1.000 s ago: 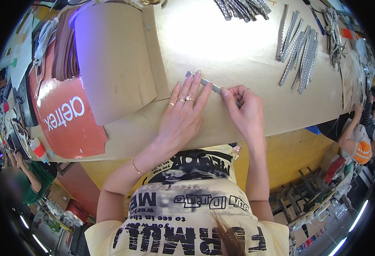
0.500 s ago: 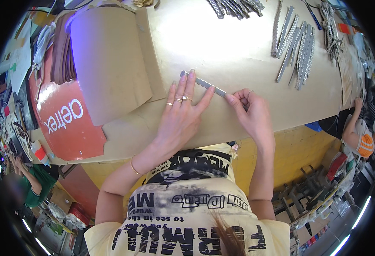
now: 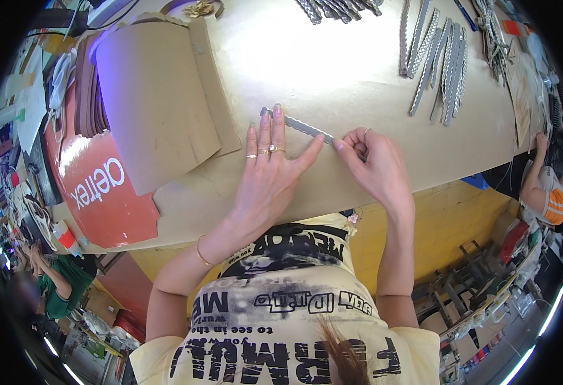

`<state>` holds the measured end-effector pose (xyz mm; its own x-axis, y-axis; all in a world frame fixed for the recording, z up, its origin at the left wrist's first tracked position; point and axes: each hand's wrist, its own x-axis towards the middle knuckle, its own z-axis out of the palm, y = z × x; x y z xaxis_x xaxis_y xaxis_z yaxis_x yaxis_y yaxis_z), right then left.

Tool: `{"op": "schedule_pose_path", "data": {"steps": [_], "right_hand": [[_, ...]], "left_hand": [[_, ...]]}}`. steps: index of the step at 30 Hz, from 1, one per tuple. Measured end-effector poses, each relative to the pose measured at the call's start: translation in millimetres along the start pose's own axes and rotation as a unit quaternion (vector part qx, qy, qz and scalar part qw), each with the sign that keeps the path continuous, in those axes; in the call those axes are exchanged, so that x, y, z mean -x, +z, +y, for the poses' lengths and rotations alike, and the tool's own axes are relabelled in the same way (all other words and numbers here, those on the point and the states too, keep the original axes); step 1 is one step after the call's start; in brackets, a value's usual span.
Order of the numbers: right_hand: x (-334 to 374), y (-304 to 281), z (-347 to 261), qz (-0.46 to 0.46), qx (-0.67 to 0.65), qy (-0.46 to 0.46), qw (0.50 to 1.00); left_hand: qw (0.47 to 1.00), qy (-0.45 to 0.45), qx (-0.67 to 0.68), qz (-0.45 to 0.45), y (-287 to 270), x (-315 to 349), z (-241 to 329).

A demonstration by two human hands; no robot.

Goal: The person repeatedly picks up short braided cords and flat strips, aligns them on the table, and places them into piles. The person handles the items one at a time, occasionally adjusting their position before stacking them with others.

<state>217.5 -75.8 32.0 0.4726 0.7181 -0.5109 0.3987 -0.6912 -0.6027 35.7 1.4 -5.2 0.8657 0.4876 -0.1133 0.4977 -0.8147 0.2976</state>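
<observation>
A narrow grey braided strap (image 3: pixel 302 127) with wavy edges lies aslant on the paper-covered worktable (image 3: pixel 339 186). My left hand (image 3: pixel 268 179) rests flat over its far left end, fingers stretched out and spread, with the thumb reaching along the strap. At the near right end my right hand (image 3: pixel 381 170) pinches the strap between thumb and bent fingers; the tip there is hidden by the hand. Further right lies a loose group of similar grey straps (image 3: pixel 451 67), some showing a plaited silvery face. Another bundle of dark silvery straps (image 3: pixel 342 9) sits at the far edge of the view.
To the left, large tan sheets (image 3: pixel 156 109) are stacked, with brown strips (image 3: pixel 89 96) beside them and a red sheet (image 3: pixel 124 221) partly beneath. A tangled bunch of thin strips (image 3: pixel 492 38) lies at the far right. Other people's arms show at both sides.
The whole view has shifted slightly, so the straps and sheets sit a little differently in it. Both hands keep nearly the same hold on the strap.
</observation>
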Motion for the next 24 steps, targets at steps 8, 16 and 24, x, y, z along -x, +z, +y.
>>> {"op": "schedule_pose_path", "data": {"steps": [8,16,24], "right_hand": [[-4,2,0,0.008,0.006,0.008,1.0],[3,-6,16,0.006,-0.04,0.011,0.999],[7,-15,24,-0.031,-0.074,0.013,0.997]], "left_hand": [[0.996,-0.011,-0.072,0.047,6,2,12],[0.994,0.009,0.112,-0.003,13,0,20],[0.996,0.02,0.092,-0.007,7,-1,22]]}}
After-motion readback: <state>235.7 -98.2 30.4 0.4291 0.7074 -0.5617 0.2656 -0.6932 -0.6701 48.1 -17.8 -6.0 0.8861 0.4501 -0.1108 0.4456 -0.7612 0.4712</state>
